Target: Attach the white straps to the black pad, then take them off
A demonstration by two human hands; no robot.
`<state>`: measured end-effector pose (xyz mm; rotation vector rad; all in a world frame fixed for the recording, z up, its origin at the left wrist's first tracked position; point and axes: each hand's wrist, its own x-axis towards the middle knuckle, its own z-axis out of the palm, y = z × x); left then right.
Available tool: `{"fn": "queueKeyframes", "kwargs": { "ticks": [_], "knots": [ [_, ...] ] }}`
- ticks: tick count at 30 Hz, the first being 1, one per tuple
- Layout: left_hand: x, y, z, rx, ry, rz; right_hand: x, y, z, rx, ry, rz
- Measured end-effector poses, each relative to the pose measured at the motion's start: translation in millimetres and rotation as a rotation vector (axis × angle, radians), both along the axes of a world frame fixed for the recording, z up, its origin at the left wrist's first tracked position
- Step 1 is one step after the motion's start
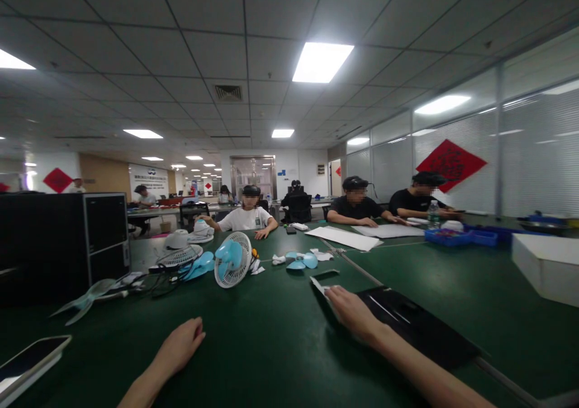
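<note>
My left hand point(180, 344) rests over the green table, its fingers curled in and nothing visible in them. My right hand point(347, 308) reaches further forward, fingers closed on the edge of a thin flat object with a pale rim point(318, 285); its kind is unclear, and the hand covers part of it. Beside that hand and under its forearm lies a black flat panel point(420, 323). Ahead, between my hands, a white fan grille point(245, 262) stands tilted with light-blue fan blades point(228, 257) against it. Another light-blue fan blade point(301, 261) lies beyond my right hand.
A phone point(34, 360) lies at the lower left, near a loose fan blade point(88, 299) and a black computer case point(45, 245). White sheets point(346, 238), a blue tray point(447, 237) and a white box point(547, 269) are at the right. Several people sit beyond the table.
</note>
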<state>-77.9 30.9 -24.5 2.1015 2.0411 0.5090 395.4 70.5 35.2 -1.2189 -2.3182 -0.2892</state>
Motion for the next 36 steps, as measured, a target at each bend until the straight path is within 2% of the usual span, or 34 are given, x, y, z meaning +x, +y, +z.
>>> {"fn": "queueKeyframes", "kwargs": {
  "ticks": [5, 9, 12, 15, 18, 20, 23, 27, 33, 36],
  "knots": [
    [-3.8, 1.2, -1.7, -0.026, -0.027, -0.005, -5.3, -4.9, -15.6, -0.026, 0.03, -0.062],
    [-3.5, -0.7, -0.1, -0.029, -0.039, -0.017, 8.5, -3.8, -12.7, -0.027, 0.051, -0.115],
    [0.1, -2.1, 2.5, -0.021, -0.016, -0.016, 38.0, -1.2, -2.7, -0.01, 0.078, -0.202],
    [3.4, -2.5, 4.3, 0.006, 0.023, -0.009, 83.2, 0.7, 4.0, 0.052, 0.09, -0.464],
    [3.2, -1.4, 3.2, 0.001, 0.026, -0.005, 127.4, 1.0, -0.2, 0.046, 0.033, -0.687],
    [1.5, -0.2, 1.2, 0.0, 0.017, -0.01, 148.1, 0.2, -6.9, -0.032, 0.029, -0.761],
    [-1.3, 1.5, -1.9, 0.001, 0.013, -0.015, 162.7, -3.5, -13.9, -0.176, 0.081, -0.781],
    [-2.4, 2.0, -2.6, -0.002, 0.002, -0.031, 163.2, -11.1, -10.7, -0.258, 0.13, -0.794],
    [-1.1, 1.2, 0.2, -0.028, -0.008, -0.026, 163.7, -16.7, -3.7, -0.263, 0.154, -0.824],
    [-1.3, 1.4, 0.1, -0.018, -0.013, -0.023, 169.8, -17.1, -1.6, -0.176, 0.18, -0.838]
  ]
}}
